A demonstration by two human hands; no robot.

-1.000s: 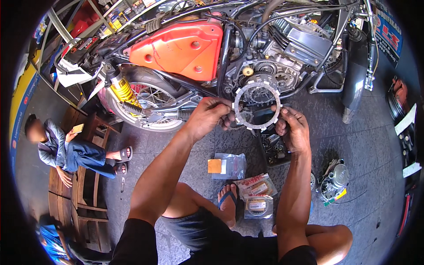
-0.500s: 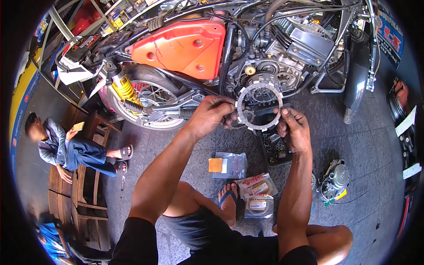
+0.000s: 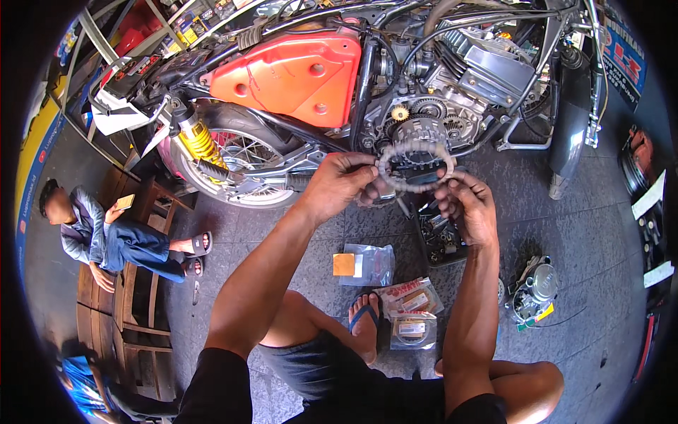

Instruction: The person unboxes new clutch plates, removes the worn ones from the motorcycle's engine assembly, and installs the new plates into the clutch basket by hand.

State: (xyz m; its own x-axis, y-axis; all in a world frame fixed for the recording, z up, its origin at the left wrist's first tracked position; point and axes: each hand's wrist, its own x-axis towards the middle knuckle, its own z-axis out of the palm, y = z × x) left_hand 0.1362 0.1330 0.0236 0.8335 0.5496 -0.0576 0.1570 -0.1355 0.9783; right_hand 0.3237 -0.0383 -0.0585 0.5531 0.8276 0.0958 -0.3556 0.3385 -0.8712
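Both my hands hold a ring-shaped clutch friction plate [image 3: 417, 188] in front of the opened engine. Its left rim is pinched between the thumb and fingers of my left hand [image 3: 345, 182]. On the opposite rim, my right hand [image 3: 466, 206] grips it with thumb and fingertips. The plate is tilted and slightly smeared by motion. Just behind it, the clutch basket [image 3: 419, 132] sits in the engine case, next to exposed gears [image 3: 428, 107] and a small brass-coloured gear [image 3: 400, 113].
A black tray [image 3: 452, 256] of bolts and small parts lies under my right hand. Plastic part packets [image 3: 413, 329] and a clear bag [image 3: 378, 264] are on the floor by my foot. A removed engine cover [image 3: 534, 291] lies to the right. At left, a person [image 3: 106, 237] sits on a wooden bench.
The clutch plate has tipped from nearly face-on to a flatter angle, showing more of the clutch basket behind it. Both hands keep their hold in nearly the same place.
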